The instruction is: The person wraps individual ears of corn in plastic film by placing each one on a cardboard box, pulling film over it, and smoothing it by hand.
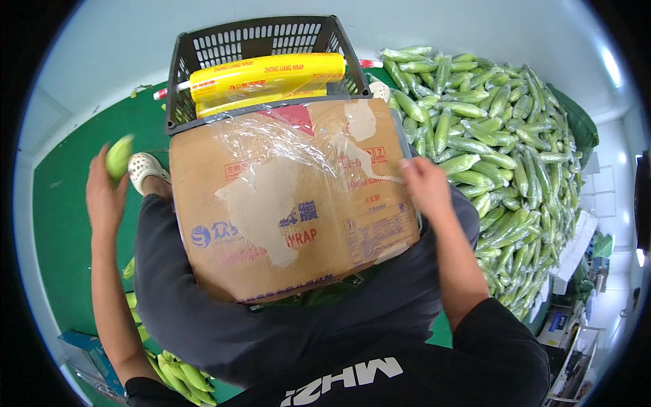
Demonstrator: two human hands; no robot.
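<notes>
My left hand (105,191) holds an ear of corn in its green husk (119,157), out to the left above the floor. A flattened cardboard sheet (325,203), torn in places and bearing print, lies across my lap. Clear plastic film (285,140) is spread over its upper part. My right hand (424,184) is at the sheet's right edge with curled fingers; whether they grip anything is hidden. Beyond the sheet, a yellow roll of plastic wrap (269,74) rests on a rod across a black plastic crate (259,38).
To my right rises a large heap of film-wrapped corn ears (488,127). Unwrapped ears (183,376) lie on the green floor (76,203) at lower left, near a blue box (94,356). A white wall (127,35) stands behind the crate.
</notes>
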